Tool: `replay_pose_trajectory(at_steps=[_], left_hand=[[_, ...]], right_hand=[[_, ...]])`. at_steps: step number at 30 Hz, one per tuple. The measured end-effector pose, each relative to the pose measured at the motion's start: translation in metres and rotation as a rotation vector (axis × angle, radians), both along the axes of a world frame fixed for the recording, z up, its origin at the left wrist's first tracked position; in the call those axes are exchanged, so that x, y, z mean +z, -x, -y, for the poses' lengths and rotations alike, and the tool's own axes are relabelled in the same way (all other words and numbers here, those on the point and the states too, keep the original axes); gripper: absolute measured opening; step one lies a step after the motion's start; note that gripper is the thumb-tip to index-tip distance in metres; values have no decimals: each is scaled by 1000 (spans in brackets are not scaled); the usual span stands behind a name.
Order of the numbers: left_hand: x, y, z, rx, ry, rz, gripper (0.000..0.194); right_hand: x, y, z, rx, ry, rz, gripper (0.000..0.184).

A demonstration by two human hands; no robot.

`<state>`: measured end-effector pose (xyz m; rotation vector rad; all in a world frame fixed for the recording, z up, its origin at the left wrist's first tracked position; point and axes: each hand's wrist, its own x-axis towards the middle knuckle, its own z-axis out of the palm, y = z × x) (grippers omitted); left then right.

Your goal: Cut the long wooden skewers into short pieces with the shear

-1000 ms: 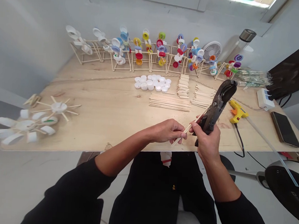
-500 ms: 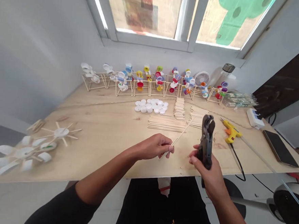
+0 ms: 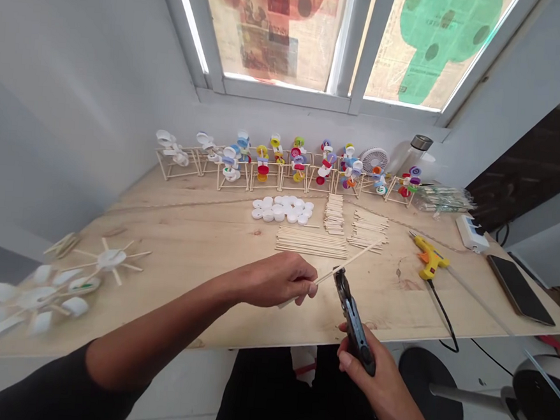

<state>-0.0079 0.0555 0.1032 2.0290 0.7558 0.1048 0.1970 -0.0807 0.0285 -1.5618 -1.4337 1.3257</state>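
My left hand (image 3: 282,279) is closed around a thin wooden stick (image 3: 353,258), which points up and to the right. A short end of wood shows below the same fist. My right hand (image 3: 370,360) grips a dark pliers-like hand tool (image 3: 354,324) by its handles. The tool's jaws are at the stick, just right of my left fingers; whether they bite on it I cannot tell. Beyond my hands lie a row of long wooden sticks (image 3: 311,242), a pile of short sticks (image 3: 334,214), another stick pile (image 3: 369,228) and several white bottle caps (image 3: 280,210).
Stick frames with coloured caps (image 3: 297,166) line the wall. A yellow glue gun (image 3: 431,258), a phone (image 3: 520,289) and a white power socket (image 3: 471,233) lie right. At left are a spoked stick wheel (image 3: 112,260) and a wheel with white caps (image 3: 36,298).
My right hand has brought the tool leftward and tilted its jaws onto the stick. The stick in my left hand now leans flatter to the right. The camera view has shifted slightly.
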Motion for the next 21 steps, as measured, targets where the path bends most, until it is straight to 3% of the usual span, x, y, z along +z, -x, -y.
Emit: replay_pose_trajectory(at_steps=[13, 21], left_hand=[[4, -18, -3, -121, -248, -210, 22], [-1, -19, -7, -130, -231, -213, 21]], right_hand=[[-2, 4, -5, 16, 30, -11, 27], [1, 6, -7, -5, 72, -57, 25]])
